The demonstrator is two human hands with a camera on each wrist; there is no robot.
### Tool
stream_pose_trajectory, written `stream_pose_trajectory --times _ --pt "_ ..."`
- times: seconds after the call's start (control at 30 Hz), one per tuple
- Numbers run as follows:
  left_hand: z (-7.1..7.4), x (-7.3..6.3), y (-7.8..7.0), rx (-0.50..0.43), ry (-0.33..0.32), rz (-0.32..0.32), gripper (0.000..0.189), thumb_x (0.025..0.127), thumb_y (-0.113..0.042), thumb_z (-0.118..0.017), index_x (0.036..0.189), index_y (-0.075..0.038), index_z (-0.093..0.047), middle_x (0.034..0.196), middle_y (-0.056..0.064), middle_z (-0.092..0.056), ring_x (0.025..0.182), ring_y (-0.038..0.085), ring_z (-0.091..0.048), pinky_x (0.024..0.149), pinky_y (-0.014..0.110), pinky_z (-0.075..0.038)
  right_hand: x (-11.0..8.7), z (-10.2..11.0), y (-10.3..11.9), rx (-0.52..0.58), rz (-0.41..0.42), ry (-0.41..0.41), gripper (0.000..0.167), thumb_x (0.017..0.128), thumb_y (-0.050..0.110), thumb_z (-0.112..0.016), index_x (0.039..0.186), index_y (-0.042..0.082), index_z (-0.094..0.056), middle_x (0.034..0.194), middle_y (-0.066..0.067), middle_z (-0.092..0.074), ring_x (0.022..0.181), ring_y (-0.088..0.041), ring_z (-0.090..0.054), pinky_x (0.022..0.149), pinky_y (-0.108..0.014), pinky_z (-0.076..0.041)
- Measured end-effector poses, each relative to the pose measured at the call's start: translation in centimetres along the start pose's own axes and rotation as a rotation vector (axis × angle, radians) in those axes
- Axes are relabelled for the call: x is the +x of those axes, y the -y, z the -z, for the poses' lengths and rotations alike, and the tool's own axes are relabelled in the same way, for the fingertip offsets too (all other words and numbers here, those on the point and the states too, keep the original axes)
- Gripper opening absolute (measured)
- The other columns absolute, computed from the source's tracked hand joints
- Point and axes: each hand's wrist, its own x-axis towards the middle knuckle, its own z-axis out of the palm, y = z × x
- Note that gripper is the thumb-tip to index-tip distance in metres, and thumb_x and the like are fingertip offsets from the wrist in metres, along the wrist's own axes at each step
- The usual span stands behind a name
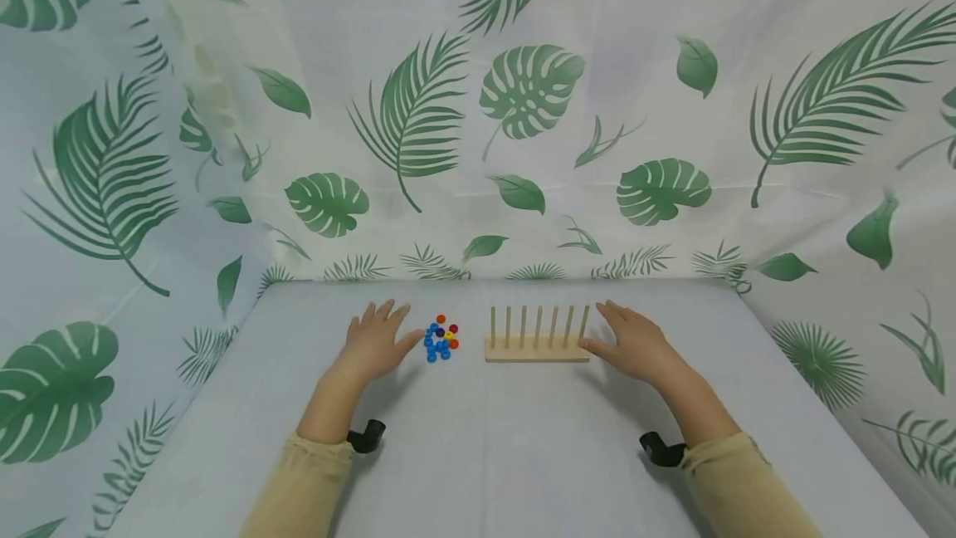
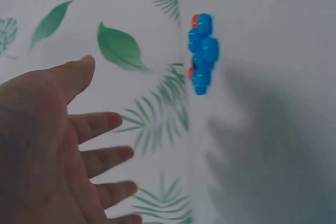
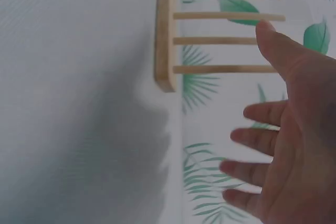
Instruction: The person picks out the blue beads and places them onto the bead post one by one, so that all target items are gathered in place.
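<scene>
A small cluster of coloured rings [image 1: 441,346], mostly blue with some red, orange, yellow and dark ones, lies on the table. In the left wrist view the blue rings [image 2: 210,50] show side-on. Just left of them hovers my left hand [image 1: 376,340], fingers spread and holding nothing. To the right of the rings stands a wooden rack [image 1: 536,353] with a row of several upright pegs, bare of rings. My right hand [image 1: 633,344] is at the rack's right end, fingers extended and nothing in its grip. In the right wrist view the thumb appears near the pegs [image 3: 226,41].
A white cloth covers the table [image 1: 478,455]. Leaf-printed white curtains [image 1: 478,131] hang behind it and along both sides. A black wrist mount [image 1: 368,436] sits at the left wrist, another black mount [image 1: 661,449] at the right.
</scene>
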Motion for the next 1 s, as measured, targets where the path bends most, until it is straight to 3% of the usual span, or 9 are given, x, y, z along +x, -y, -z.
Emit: stream_pose_trajectory --times 0.17,0.3,0.4,0.57,0.77,1.0 --pt "-1.8 0.8 0.9 -0.238 0.025 -0.004 0.053 0.102 -0.041 -0.051 0.145 -0.009 -0.048 0.151 0.017 -0.045 0.141 0.038 -0.039 0.114 0.055 -0.033 1.0 -1.5 -1.3 0.183 -0.016 0.088 0.079 0.096 0.051 -0.058 0.152 0.002 -0.033 0.151 -0.028 -0.039 0.136 -0.049 -0.04 0.106 -0.063 -0.037" --pt "-3.1 1.3 1.5 -0.339 0.021 0.011 0.042 0.101 -0.034 -0.055 0.137 -0.013 -0.058 0.141 0.012 -0.056 0.131 0.035 -0.051 0.106 0.053 -0.043 1.5 -2.6 -2.1 0.258 -0.006 0.088 0.071 0.095 0.045 -0.063 0.149 0.003 -0.041 0.142 -0.026 -0.051 0.122 -0.043 -0.056 0.092 -0.055 -0.05" --pt "-4.0 1.8 1.9 -0.359 -0.003 -0.009 0.034 0.1 -0.031 -0.059 0.128 -0.014 -0.064 0.129 0.009 -0.063 0.12 0.029 -0.059 0.098 0.048 -0.049 1.7 -3.3 -2.6 0.305 0.006 0.068 0.068 0.094 0.043 -0.065 0.146 0.005 -0.045 0.134 -0.025 -0.058 0.117 -0.04 -0.059 0.088 -0.052 -0.052" --pt "-5.1 2.2 2.3 -0.371 -0.04 -0.018 0.025 0.096 -0.029 -0.065 0.117 -0.015 -0.069 0.114 0.004 -0.067 0.106 0.021 -0.062 0.094 0.043 -0.051 2.1 -4.6 -3.2 0.361 -0.013 0.044 0.065 0.092 0.042 -0.069 0.144 0.009 -0.049 0.128 -0.021 -0.062 0.116 -0.037 -0.059 0.092 -0.053 -0.05" --pt "-6.0 2.2 2.6 -0.384 -0.068 -0.019 0.026 0.094 -0.027 -0.068 0.118 -0.016 -0.07 0.115 0.004 -0.067 0.108 0.022 -0.062 0.097 0.043 -0.05 2.3 -6.0 -3.7 0.4 -0.022 0.033 0.066 0.09 0.04 -0.071 0.145 0.01 -0.049 0.138 -0.021 -0.056 0.125 -0.039 -0.054 0.102 -0.056 -0.044" --pt "-6.6 2.5 2.5 -0.347 -0.101 -0.065 0.027 0.095 -0.023 -0.067 0.12 -0.013 -0.069 0.118 0.007 -0.067 0.108 0.024 -0.061 0.096 0.044 -0.05 2.2 -6.2 -3.6 0.385 -0.026 0.003 0.066 0.09 0.043 -0.071 0.143 0.01 -0.05 0.135 -0.022 -0.056 0.123 -0.038 -0.054 0.102 -0.056 -0.043"
